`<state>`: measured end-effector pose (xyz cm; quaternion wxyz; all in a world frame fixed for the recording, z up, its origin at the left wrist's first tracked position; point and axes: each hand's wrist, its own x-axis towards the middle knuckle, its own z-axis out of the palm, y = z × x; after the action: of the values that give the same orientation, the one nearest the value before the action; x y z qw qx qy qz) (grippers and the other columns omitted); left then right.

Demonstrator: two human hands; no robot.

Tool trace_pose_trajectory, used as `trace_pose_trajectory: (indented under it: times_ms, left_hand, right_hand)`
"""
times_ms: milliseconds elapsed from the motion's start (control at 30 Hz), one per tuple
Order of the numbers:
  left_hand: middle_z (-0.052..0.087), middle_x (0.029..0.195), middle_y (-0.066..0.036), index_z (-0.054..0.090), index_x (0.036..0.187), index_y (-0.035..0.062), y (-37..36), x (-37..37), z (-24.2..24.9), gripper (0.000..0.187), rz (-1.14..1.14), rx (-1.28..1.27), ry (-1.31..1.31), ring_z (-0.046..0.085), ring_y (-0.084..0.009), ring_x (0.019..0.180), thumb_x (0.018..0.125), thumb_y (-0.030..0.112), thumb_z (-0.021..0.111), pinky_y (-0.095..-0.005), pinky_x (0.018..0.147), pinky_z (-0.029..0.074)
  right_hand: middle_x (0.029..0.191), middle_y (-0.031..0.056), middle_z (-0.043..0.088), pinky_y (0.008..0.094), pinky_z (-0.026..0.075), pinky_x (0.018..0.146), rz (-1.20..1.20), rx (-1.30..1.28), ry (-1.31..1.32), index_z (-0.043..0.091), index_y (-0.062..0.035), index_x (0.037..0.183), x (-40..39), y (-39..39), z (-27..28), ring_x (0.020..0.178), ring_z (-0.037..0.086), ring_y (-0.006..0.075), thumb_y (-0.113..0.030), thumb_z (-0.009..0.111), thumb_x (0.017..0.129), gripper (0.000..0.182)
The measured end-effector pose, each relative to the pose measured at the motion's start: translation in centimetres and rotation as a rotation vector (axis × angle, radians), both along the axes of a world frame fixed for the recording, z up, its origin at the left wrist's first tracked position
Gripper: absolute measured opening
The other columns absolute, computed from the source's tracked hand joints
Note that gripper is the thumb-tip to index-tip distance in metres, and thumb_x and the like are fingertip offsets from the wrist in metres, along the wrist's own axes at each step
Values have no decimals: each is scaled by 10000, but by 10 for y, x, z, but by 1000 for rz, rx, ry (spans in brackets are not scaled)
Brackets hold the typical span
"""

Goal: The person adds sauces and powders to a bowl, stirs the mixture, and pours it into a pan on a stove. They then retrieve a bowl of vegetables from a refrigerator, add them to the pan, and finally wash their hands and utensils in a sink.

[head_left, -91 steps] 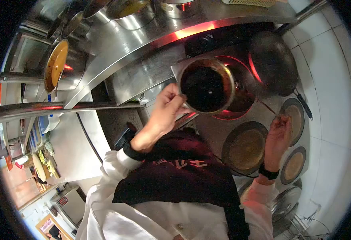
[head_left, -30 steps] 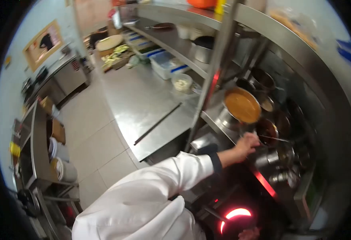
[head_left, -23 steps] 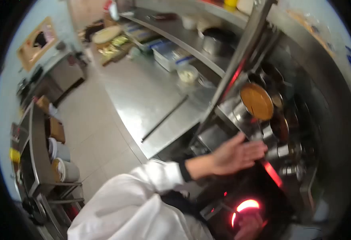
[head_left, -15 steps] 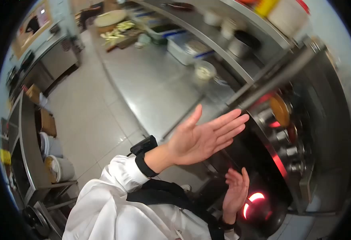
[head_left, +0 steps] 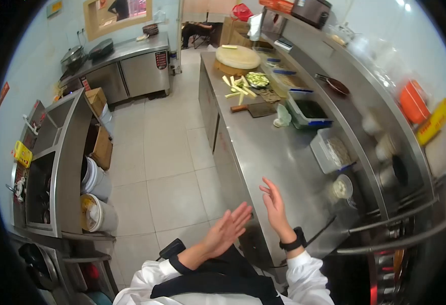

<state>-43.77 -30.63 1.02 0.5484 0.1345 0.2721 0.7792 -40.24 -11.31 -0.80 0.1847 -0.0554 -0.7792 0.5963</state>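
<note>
My left hand point(head_left: 227, 231) is raised low in the middle of the head view, palm turned inward, fingers stretched out and holding nothing. To its right my right hand point(head_left: 275, 207) is up in front of the steel counter point(head_left: 263, 147), fingers apart, also empty. The two hands do not touch. Farther along the counter lie a cleaver point(head_left: 260, 110) with a wooden handle, pale green cut sticks point(head_left: 240, 87) and a round cutting board point(head_left: 238, 57).
Lidded containers point(head_left: 307, 109) and a small tub point(head_left: 342, 187) stand along the counter's right side, below a steel shelf point(head_left: 352, 117). Sinks point(head_left: 42, 178) and white buckets point(head_left: 101, 216) are at left. Tiled floor point(head_left: 172, 188) runs between. A seated person is partly visible far back.
The view has swung left and away from the stove, showing more counter and floor. Both hands now appear lower and closer to each other, still empty.
</note>
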Motion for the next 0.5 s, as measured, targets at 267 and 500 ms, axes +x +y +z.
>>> trace_pose_trajectory:
  times_ms: [267, 500]
  left_hand:
    - [222, 1410, -44, 171, 1376, 155, 34, -198, -53, 542, 126, -168, -124, 284, -192, 1249, 893, 335, 339, -351, 995, 231]
    - [336, 1352, -80, 178, 1366, 160, 99, -380, -50, 553, 293, -490, -202, 375, -217, 1192, 873, 288, 396, -344, 937, 318]
  right_hand:
    - [1133, 177, 420, 317, 423, 785, -224, 402, -212, 424, 1, 1191, -293, 200, -86, 841, 532, 241, -110, 528, 785, 434]
    - [1299, 209, 302, 393, 311, 951, -444, 452, -554, 333, 5, 1266, -530, 384, -156, 1165, 337, 347, -225, 573, 779, 590]
